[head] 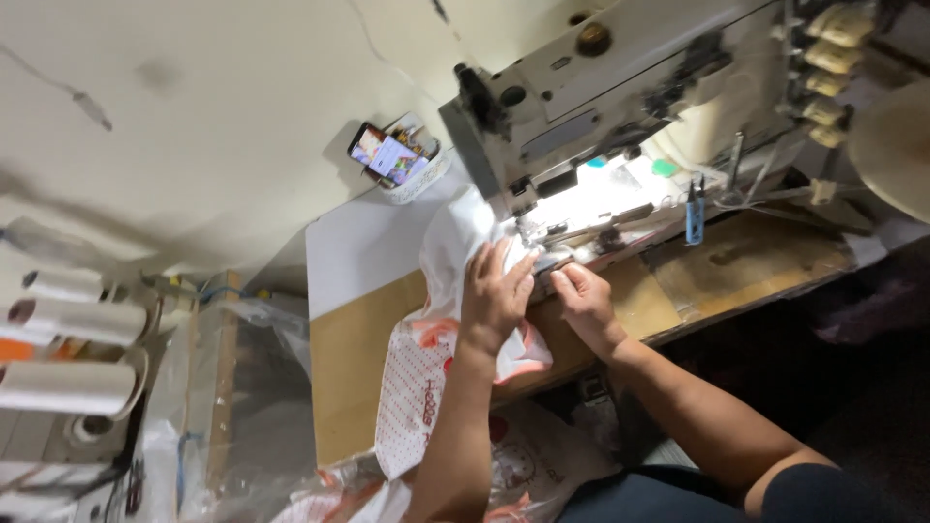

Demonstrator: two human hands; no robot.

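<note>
My left hand (495,293) lies flat on a white and pink printed fabric (426,378), pressing it onto the wooden table (349,368) just before the needle area of a cream sewing machine (620,87). Close to the right of it, my right hand (583,300) pinches the fabric's edge at the lit presser foot (547,254). The fabric trails off the table's front edge toward my lap. The machine's lamp brightly lights the cloth under the needle.
A phone (385,155) with a lit screen stands in a small white basket at the wall. Blue snips (695,218) hang by the machine. White thread cones (68,387) sit on a rack at left. Clear plastic bags (252,387) pile beside the table.
</note>
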